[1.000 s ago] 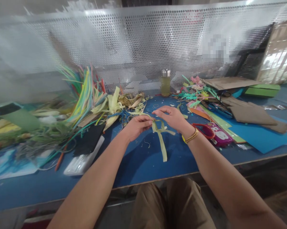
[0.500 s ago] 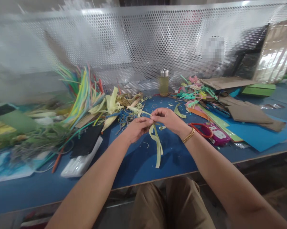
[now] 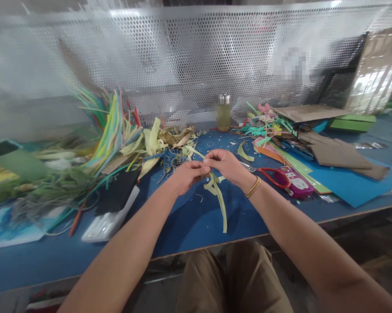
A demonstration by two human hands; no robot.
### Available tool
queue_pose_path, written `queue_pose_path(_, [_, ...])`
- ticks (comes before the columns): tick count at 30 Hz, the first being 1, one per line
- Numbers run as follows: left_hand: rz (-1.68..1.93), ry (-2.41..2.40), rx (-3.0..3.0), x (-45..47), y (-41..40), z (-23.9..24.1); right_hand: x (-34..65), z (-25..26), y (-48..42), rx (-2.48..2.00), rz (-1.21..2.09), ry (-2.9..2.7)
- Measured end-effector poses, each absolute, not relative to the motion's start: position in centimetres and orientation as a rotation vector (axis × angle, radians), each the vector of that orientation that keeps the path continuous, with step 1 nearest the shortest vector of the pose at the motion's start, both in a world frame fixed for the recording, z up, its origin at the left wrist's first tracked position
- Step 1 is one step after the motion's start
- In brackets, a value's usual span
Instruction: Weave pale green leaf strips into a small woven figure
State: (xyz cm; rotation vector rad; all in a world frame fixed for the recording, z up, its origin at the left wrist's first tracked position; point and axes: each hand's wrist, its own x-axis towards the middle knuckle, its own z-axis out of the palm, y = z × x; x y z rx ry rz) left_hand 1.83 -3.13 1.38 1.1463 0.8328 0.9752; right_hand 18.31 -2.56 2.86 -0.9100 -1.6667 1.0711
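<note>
My left hand (image 3: 189, 176) and my right hand (image 3: 225, 164) meet over the middle of the blue table, fingertips touching. Both are closed in a pinch on a pale green corn husk strip (image 3: 219, 204). One long end hangs down below the fingers, with a shorter curled piece beside it. Another end points up and to the left above the fingers. The part between my fingertips is hidden. Red-handled scissors (image 3: 275, 177) lie beside my right wrist, their blades partly behind it. A loose husk piece (image 3: 244, 151) rests beyond my right hand.
On the left are a bundle of coloured stems (image 3: 112, 121), a husk pile (image 3: 152, 137) and a black phone-like slab (image 3: 117, 193). A lidded bottle (image 3: 224, 113) stands by the perforated metal screen (image 3: 196, 56). Rightward lie cardboard (image 3: 339, 152), blue sheets (image 3: 355, 187) and a purple packet (image 3: 300, 184).
The hanging end of the husk strip has swung to the right, and its upper end has shifted slightly. Both hands keep their pinch in nearly the same place. More of the scissors shows.
</note>
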Motion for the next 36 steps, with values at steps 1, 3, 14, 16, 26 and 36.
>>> queue_pose_path(1, [0.991, 0.827, 1.148, 1.7, -3.1, 1.4, 18.4, 3.1, -2.6, -0.906, 1.066, -1.669])
queue_pose_path(3, [1.039, 0.81, 1.14, 1.5, -2.8, 1.3, 18.7, 3.6, -2.7, -0.893, 1.068, -1.687])
queue_pose_path(14, [1.134, 0.823, 1.082, 0.4, -2.1, 1.8, 20.1, 4.0, -2.8, -0.959, 0.953, -1.939])
queue_pose_path(16, [1.11, 0.823, 1.083, 0.4, -2.1, 1.8, 20.0, 4.1, -2.8, -0.974, 0.792, -1.947])
queue_pose_path(26, [0.997, 0.862, 1.099, 0.9, -2.6, 1.8, 19.6, 3.7, -2.5, -0.911, 0.541, -1.94])
queue_pose_path(36, [0.896, 0.876, 1.163, 0.9, -2.6, 1.6, 19.0, 3.1, -2.6, -0.94, 0.405, -1.995])
